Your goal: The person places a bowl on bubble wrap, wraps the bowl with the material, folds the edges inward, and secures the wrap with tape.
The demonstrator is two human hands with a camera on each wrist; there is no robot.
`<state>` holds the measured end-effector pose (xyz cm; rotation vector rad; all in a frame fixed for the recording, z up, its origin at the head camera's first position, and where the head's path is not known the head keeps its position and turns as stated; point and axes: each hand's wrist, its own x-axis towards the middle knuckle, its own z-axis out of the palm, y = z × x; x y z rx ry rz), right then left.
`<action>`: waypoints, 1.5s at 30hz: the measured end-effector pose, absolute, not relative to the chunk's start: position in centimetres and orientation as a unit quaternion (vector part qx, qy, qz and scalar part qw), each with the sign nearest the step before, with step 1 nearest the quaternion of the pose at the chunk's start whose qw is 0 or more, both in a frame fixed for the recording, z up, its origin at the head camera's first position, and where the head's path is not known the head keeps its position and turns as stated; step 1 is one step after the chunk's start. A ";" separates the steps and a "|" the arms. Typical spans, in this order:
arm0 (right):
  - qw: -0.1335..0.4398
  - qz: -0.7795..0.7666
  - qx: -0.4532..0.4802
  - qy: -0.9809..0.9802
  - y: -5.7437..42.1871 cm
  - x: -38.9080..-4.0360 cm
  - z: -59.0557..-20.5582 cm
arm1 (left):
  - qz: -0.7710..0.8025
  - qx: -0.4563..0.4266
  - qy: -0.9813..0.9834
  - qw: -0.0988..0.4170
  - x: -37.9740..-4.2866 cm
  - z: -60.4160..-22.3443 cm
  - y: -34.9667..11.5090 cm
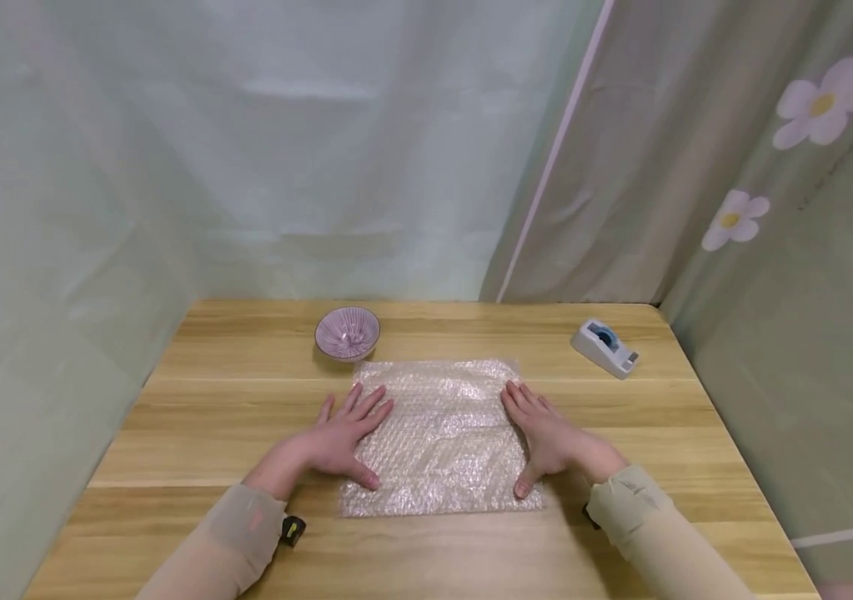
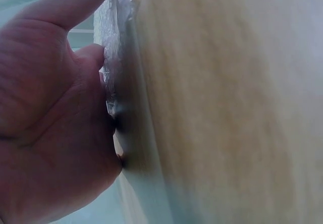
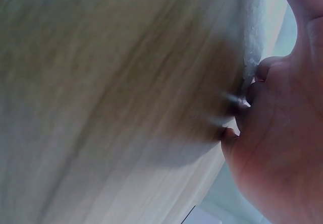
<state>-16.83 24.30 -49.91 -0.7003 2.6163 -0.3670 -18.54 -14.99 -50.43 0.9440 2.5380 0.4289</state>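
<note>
Pale beige L sleeve (image 1: 208, 554) nearest cam, small black wrist device (image 1: 293, 530) under its cuff. Bare left hand (image 1: 336, 443) next: grip spread wide, fingers straight, nothing held, resting on L edge of clear, roughly square plastic bubble wrap (image 1: 444, 437). Purple-and-white striped round bowl (image 1: 347, 333) upright just off wrap's far L corner; can't tell if touching. Wrap lies flat on light wood-grain bench (image 1: 193, 450), btwn both hands. Bare right hand (image 1: 554, 437) rests on wrap's R edge: grip extended, thumb well out from other fingers, nothing held. Pale beige R sleeve (image 1: 669, 537) behind it. Further R, toward bench's far side: white plastic tape dispenser (image 1: 606, 348) w/ blue core, well apart from wrap.
</note>
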 end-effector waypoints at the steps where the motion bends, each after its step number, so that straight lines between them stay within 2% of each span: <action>1: 0.204 -0.131 -0.249 0.938 24.2 -16.7 -50.0 | 0.151 0.337 0.907 0.200 -18.5 -50.4 -15.0; 12: 0.199 -0.144 -0.262 0.933 23.9 -16.6 -50.3 | 0.176 0.342 0.899 0.210 -18.5 -51.0 -15.8; 20: 0.186 -0.136 -0.264 0.937 24.7 -17.8 -49.3 | 0.158 0.349 0.903 0.195 -19.7 -50.4 -14.8; 37: 0.212 -0.143 -0.256 0.932 24.3 -17.1 -49.2 | 0.150 0.331 0.907 0.215 -18.9 -49.7 -15.1; 45: 0.210 -0.138 -0.260 0.932 24.3 -17.2 -49.2 | 0.189 0.333 0.904 0.192 -18.8 -49.4 -15.7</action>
